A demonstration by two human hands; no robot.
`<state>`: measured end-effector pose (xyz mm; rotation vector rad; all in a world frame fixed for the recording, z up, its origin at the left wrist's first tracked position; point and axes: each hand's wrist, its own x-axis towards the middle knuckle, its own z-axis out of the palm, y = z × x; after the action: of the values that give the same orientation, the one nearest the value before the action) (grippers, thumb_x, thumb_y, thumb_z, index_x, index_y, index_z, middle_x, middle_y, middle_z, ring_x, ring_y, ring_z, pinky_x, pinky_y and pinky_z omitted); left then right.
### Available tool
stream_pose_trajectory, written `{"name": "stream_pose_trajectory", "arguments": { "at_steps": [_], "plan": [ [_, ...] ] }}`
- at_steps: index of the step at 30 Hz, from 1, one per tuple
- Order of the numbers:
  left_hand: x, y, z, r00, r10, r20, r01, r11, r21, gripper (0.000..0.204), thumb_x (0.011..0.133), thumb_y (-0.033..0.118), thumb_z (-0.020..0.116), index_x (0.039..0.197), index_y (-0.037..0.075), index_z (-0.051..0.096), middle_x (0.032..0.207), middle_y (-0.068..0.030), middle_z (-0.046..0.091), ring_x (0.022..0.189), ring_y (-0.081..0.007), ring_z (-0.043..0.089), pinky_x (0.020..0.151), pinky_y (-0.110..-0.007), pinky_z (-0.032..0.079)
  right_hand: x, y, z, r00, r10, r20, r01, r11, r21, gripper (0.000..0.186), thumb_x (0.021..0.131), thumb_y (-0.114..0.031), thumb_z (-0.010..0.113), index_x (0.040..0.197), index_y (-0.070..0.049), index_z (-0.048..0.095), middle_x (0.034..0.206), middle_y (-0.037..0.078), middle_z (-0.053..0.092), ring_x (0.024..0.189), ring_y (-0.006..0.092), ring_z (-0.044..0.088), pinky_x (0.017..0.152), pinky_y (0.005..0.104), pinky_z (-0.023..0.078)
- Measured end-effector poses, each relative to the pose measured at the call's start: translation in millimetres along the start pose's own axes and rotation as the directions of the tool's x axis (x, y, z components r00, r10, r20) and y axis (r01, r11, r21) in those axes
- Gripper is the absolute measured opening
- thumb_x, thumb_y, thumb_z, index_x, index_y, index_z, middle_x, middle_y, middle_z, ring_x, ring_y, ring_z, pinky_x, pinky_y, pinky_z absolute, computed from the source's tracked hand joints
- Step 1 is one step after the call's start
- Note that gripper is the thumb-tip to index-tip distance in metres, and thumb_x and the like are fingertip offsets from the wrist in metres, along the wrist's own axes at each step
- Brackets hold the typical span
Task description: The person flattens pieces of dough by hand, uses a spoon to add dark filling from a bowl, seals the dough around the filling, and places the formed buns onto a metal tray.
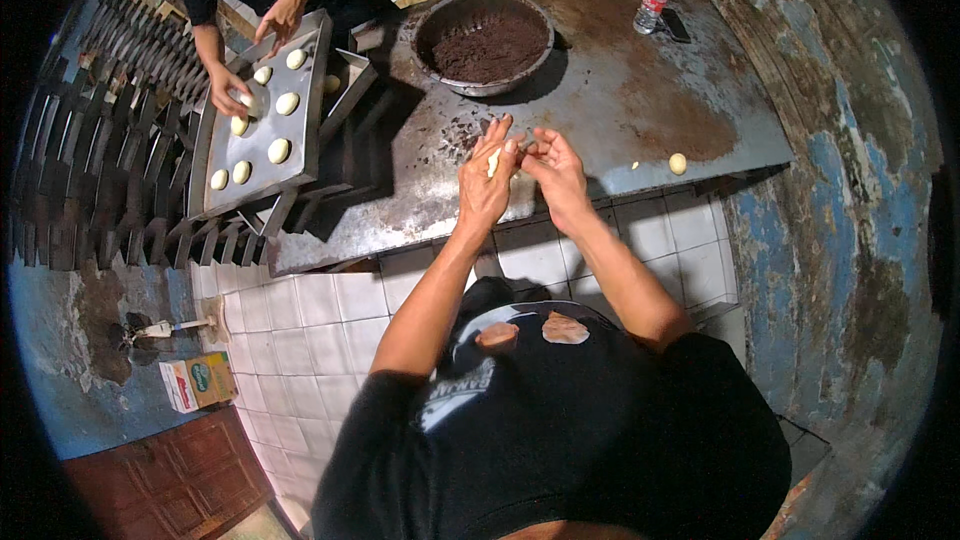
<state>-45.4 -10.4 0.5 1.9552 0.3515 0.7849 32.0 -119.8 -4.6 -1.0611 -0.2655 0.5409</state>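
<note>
My left hand is over the near part of the metal table, with a small piece of pale dough held against its fingers. Close beside it, my right hand has its fingers bent and apart, the fingertips near those of the left; nothing shows clearly in it. Just beyond my hands stands a wide metal bowl holding dark brown crumbly filling. A round dough ball rests to the right near the table's front edge, with a tiny dough scrap beside it.
At the left, a co-worker's hands are over a metal tray with several dough balls, set on other trays. Stacked dark metal pans stand farther left. A plastic bottle and a phone are at the table's far right.
</note>
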Motion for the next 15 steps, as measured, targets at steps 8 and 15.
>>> {"name": "stream_pose_trajectory", "arguments": {
  "at_steps": [8,15],
  "plan": [
    [-3.1,48.5,-52.4,0.904,-0.239,0.354,0.135,0.946,0.294,0.041,0.084,0.011,0.073,0.124,0.007,0.069,0.120,-0.0195,0.070,0.112,-0.0236,0.068,0.091,-0.038,0.053,-8.9,-72.4,21.9,0.603,-0.140,0.785,0.743,0.457,-0.489,0.023,0.094,-0.007,0.066,0.114,0.005,0.065,0.101,0.008,0.069,0.103,0.0159,0.064,0.088,0.0343,0.054],
    [-19.3,67.9,-99.5,0.937,-0.337,0.095,0.327,0.939,0.110,0.052,0.097,0.038,0.063,0.137,0.004,0.060,0.111,-0.0153,0.070,0.097,-0.0217,0.066,0.083,-0.032,0.052,20.7,-49.3,52.0,0.707,0.188,0.681,-0.051,0.975,-0.216,0.045,0.090,0.001,0.069,0.131,0.005,0.052,0.108,0.009,0.066,0.098,0.0147,0.064,0.086,0.0289,0.054]
  ]
}}
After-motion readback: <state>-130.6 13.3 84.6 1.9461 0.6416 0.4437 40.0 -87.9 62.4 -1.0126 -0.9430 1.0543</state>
